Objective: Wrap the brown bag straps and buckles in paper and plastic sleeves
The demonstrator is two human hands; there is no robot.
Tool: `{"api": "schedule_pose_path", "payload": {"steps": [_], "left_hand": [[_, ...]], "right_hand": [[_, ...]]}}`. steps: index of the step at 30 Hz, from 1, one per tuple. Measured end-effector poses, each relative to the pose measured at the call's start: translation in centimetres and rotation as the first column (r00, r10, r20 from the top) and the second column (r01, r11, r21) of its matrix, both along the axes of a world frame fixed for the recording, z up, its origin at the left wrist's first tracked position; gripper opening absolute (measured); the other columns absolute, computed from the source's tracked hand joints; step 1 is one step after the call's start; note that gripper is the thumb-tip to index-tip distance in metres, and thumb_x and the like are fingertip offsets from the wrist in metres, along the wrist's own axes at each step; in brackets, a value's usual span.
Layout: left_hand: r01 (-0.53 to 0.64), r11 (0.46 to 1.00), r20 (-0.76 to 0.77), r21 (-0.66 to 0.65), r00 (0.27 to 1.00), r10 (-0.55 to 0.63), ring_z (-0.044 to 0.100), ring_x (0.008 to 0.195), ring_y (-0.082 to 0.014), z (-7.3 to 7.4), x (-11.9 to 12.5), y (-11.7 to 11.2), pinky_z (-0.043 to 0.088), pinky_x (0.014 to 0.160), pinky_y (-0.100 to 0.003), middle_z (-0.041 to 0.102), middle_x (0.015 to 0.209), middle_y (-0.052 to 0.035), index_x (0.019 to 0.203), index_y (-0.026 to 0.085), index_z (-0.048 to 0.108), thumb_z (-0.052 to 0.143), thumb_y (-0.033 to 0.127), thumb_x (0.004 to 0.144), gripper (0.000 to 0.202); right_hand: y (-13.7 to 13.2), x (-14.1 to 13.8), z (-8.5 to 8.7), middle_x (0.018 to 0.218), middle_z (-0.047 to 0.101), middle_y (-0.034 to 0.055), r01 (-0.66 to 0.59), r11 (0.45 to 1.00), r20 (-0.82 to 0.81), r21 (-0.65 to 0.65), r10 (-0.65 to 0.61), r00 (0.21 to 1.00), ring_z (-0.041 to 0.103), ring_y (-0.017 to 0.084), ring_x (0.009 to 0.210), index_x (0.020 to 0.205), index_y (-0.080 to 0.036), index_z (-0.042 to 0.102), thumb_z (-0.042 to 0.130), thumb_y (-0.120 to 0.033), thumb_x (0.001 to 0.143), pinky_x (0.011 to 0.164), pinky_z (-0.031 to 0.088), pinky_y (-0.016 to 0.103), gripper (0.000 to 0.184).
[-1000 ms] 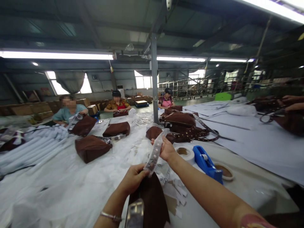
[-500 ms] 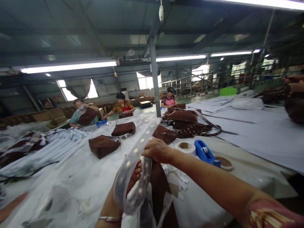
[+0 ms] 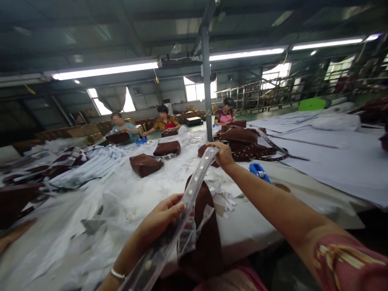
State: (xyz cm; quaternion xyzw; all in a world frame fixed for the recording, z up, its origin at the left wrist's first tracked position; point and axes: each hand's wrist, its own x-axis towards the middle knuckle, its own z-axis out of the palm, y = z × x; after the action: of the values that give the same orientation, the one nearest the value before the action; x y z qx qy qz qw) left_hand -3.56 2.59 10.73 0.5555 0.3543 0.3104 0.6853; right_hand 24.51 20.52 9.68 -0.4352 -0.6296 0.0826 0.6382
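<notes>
A studded strap [image 3: 194, 182] wrapped in clear plastic runs from the lower middle of the view up and away from me. At its far end my right hand [image 3: 222, 155] grips it, arm stretched out. Lower down, my left hand [image 3: 163, 214] holds the strap from the left, thumb on the near side and fingers partly hidden behind it. A dark brown bag [image 3: 209, 238] stands right under the strap at the table's near edge. Crumpled clear plastic [image 3: 188, 238] hangs against the bag's side.
Brown bags [image 3: 145, 165] and a pile with studded straps [image 3: 257, 151] lie farther off. A blue tape dispenser [image 3: 259, 171] sits right of my arm, paper scraps [image 3: 226, 202] beside the bag. Several people work across the table; another person's arm [image 3: 18, 234] reaches in at left.
The strap, looped before, is now drawn out straight. My right hand has moved up and away with its end; my left hand has come into fuller view on the strap. The view has shifted.
</notes>
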Motion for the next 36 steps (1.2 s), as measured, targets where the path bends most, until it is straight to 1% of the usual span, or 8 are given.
{"api": "schedule_pose_path", "payload": {"steps": [4,9,15,21,23,28,30,36], "left_hand": [[0.174,0.962,0.139,-0.210,0.979,-0.147,0.063,0.054,-0.0141,-0.3,-0.5,-3.6,0.047,0.046,-0.018,0.069,0.077,-0.0117,0.107,0.012,0.064,0.070,0.043,0.089,0.037],[-0.230,0.973,0.138,0.015,0.964,0.226,0.066,0.058,-0.0142,2.0,1.0,-3.0,0.056,0.058,-0.022,0.070,0.071,-0.0080,0.090,0.012,0.065,0.085,0.039,0.074,0.037],[-0.698,0.645,0.406,0.312,0.712,0.574,0.067,0.065,-0.0160,6.1,3.0,2.6,0.055,0.055,-0.022,0.073,0.081,-0.0096,0.091,0.013,0.068,0.075,0.040,0.081,0.029],[-0.781,0.546,0.600,0.302,0.601,0.528,0.070,0.071,-0.0162,6.3,4.9,1.8,0.059,0.065,-0.027,0.074,0.085,-0.0069,0.092,0.015,0.069,0.074,0.037,0.085,0.023],[-0.751,0.612,0.589,0.249,0.619,0.520,0.071,0.072,-0.0174,5.7,5.1,0.4,0.060,0.065,-0.028,0.074,0.085,-0.0064,0.093,0.016,0.068,0.077,0.038,0.082,0.026],[-0.779,0.600,0.494,0.185,0.601,0.628,0.071,0.071,-0.0165,4.1,4.3,-2.2,0.060,0.066,-0.026,0.074,0.086,-0.0052,0.094,0.017,0.070,0.079,0.041,0.081,0.029],[-0.792,0.598,0.503,0.123,0.569,0.650,0.071,0.070,-0.0163,3.7,3.9,-2.9,0.060,0.066,-0.027,0.075,0.084,-0.0040,0.092,0.017,0.070,0.082,0.041,0.077,0.030],[-0.813,0.582,0.508,-0.012,0.497,0.704,0.070,0.069,-0.0141,2.5,2.7,-3.5,0.060,0.067,-0.024,0.075,0.082,-0.0025,0.091,0.018,0.071,0.092,0.045,0.061,0.046]], "right_hand": [[0.2,1.3,-0.2,0.093,0.071,0.0137,0.057,0.976,-0.219,-0.211,-0.104,0.970,0.065,0.023,0.076,0.115,-0.006,0.069,0.047,-0.035,0.085,0.068,0.052,0.034,0.048],[-1.9,1.6,-0.1,0.123,0.063,0.0187,0.068,0.922,-0.247,-0.381,-0.173,0.953,0.062,0.028,0.098,0.135,-0.009,0.057,0.071,-0.029,0.066,0.086,0.051,0.040,0.073],[-12.0,-3.5,-0.7,0.074,0.066,0.0083,-0.272,0.864,-0.228,-0.424,0.189,0.955,0.056,0.016,0.060,0.086,-0.012,0.070,0.062,-0.052,0.080,0.057,0.045,0.028,0.042],[-20.4,-8.3,-3.0,0.049,0.046,-0.0012,-0.854,0.146,-0.764,-0.498,0.391,0.513,0.034,0.009,0.037,0.092,-0.010,0.066,0.040,-0.086,0.081,0.039,0.023,0.022,0.081],[-20.6,-8.6,-3.4,0.050,0.044,-0.0025,-0.832,0.219,-0.747,-0.509,0.368,0.554,0.033,0.010,0.038,0.092,-0.013,0.063,0.039,-0.085,0.082,0.039,0.024,0.024,0.077],[-20.1,-7.6,-2.6,0.083,0.062,0.0087,-0.310,0.913,-0.014,-0.263,0.318,0.948,0.056,0.019,0.077,0.085,-0.015,0.064,0.064,-0.056,0.087,0.072,0.046,0.032,0.041],[-20.6,-7.9,-2.4,0.109,0.064,0.0118,-0.418,0.886,0.117,-0.201,0.445,0.888,0.058,0.024,0.099,0.111,-0.016,0.066,0.069,-0.049,0.084,0.089,0.047,0.036,0.043],[-22.3,-11.3,-5.0,0.067,0.062,0.0068,-0.740,0.432,-0.277,-0.516,0.733,0.621,0.058,0.014,0.058,0.078,-0.011,0.063,0.044,-0.059,0.098,0.053,0.043,0.023,0.055]]}}
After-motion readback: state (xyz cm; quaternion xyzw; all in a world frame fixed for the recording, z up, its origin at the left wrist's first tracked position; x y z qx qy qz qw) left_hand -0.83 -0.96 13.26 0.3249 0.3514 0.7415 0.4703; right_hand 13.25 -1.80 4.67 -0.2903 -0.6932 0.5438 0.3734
